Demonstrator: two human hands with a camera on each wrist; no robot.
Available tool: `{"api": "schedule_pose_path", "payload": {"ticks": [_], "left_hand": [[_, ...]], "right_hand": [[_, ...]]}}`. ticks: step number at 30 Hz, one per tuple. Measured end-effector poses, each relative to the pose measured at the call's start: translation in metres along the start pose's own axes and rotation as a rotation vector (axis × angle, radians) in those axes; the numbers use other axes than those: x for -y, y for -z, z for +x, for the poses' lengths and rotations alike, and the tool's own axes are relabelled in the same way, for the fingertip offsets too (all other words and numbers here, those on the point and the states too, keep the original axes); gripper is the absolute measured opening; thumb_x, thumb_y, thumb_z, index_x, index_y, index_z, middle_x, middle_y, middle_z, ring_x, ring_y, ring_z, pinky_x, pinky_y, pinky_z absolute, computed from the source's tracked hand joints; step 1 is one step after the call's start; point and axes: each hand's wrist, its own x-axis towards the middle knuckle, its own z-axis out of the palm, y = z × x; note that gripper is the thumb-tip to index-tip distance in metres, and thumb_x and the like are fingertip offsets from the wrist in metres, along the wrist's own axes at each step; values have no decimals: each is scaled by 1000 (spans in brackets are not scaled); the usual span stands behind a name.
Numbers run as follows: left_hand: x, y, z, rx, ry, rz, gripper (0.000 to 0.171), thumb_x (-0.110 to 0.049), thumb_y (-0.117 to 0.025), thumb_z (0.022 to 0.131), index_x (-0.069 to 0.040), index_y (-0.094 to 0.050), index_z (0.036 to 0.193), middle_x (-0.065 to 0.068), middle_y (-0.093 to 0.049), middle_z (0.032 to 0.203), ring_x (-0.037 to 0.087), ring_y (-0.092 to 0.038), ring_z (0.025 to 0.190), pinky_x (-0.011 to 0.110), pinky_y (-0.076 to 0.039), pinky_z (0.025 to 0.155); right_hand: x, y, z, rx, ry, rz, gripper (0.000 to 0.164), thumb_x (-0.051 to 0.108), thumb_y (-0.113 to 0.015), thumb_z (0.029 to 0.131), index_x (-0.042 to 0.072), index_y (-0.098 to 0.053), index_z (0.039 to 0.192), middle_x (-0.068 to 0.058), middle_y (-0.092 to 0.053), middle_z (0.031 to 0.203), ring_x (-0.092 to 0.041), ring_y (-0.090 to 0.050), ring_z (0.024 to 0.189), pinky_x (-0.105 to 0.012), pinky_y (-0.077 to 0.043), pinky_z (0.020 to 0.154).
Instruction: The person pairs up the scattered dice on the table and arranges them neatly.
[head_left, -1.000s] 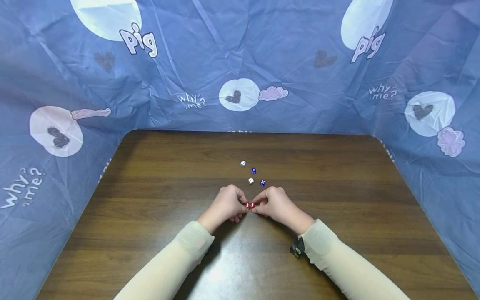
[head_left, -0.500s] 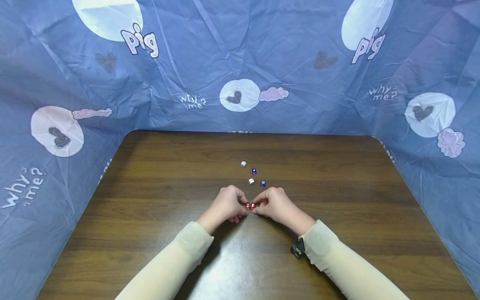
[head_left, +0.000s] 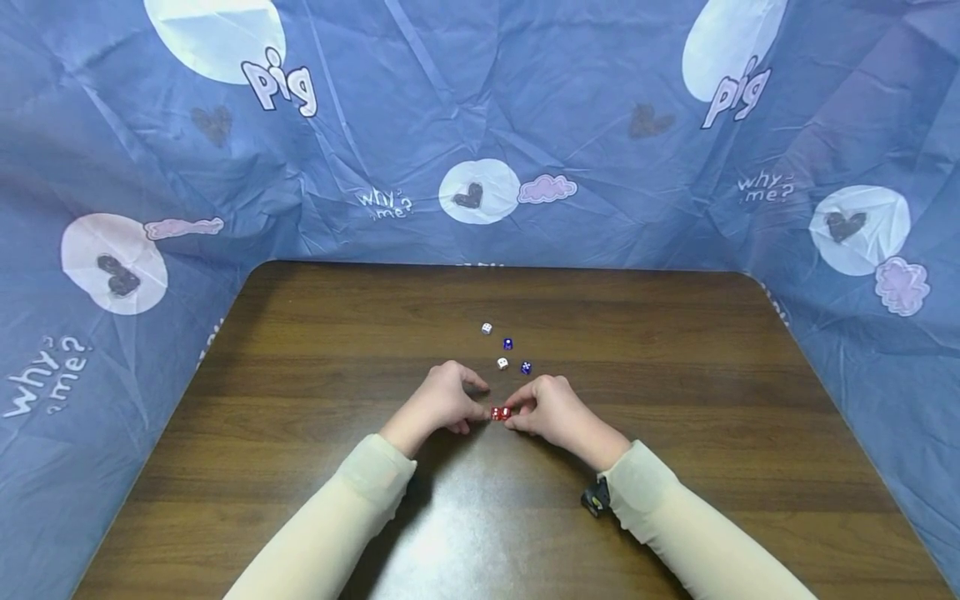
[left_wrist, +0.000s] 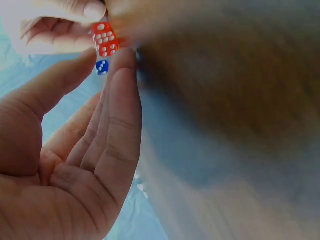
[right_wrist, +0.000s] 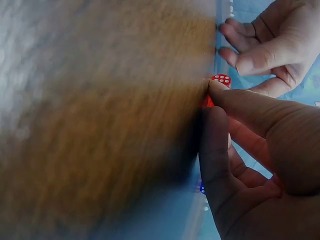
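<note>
Two red dice with white dots sit side by side on the brown table, a left red die (head_left: pixel 496 413) and a right red die (head_left: pixel 506 412). My right hand (head_left: pixel 558 408) pinches the right one between thumb and forefinger. Just left of the pair is my left hand (head_left: pixel 441 398), its thumb and forefinger spread apart with nothing between them. In the left wrist view, the near red die (left_wrist: pixel 105 39) shows beyond those spread fingertips. The right wrist view has a red die (right_wrist: pixel 222 78) partly hidden behind the right thumb.
Beyond the hands lie a far white die (head_left: pixel 487 329), a nearer white die (head_left: pixel 502 364), a far blue die (head_left: pixel 508 343) and a nearer blue die (head_left: pixel 527 367). The wooden table (head_left: pixel 337 333) ends at a blue printed cloth (head_left: pixel 420 125).
My left thumb and forefinger have let go of the left red die and spread, and that hand has drawn slightly left. The right hand and the dice look unmoved.
</note>
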Motion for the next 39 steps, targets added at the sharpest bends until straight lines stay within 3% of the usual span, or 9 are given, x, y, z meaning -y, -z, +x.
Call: {"api": "schedule_pose_path", "payload": {"ticks": [11,20,27,33,39], "left_hand": [[-4,6,22,-54,-25,-102,45,-6,-80,87,2,-65,129,17,-71,70,28,-68,51,36,-60,47],[-5,4,39,-21,59,-265,47,-8,-80,89,-2,-65,133,19,-72,75,24,-68,51,38,-62,51],[-6,0,50,-46,83,-234,45,-9,-83,87,-3,-69,129,18,-71,73,23,-67,50,36,-62,51],[-9,-4,56,-45,66,-204,47,-6,-85,84,0,-69,128,18,-71,71,27,-70,55,38,-62,52],[-8,-8,64,-88,84,-198,40,-3,-86,82,1,-73,119,16,-70,67,26,-69,52,37,-61,50]], "right_hand": [[-1,0,0,1,-5,21,17,11,-89,80,10,-81,95,9,-62,57,-5,-55,46,-23,-47,45],[0,1,0,20,-16,17,17,11,-88,80,10,-81,95,9,-63,58,-6,-56,48,-24,-47,45],[0,1,1,27,-29,17,17,12,-89,81,11,-81,96,9,-63,58,-6,-57,48,-23,-46,45],[-1,2,0,13,3,4,18,12,-89,80,10,-81,96,11,-62,59,-5,-56,47,-23,-46,45],[-1,3,0,11,0,10,18,12,-89,79,10,-81,96,11,-63,58,-5,-56,47,-24,-48,47]]}}
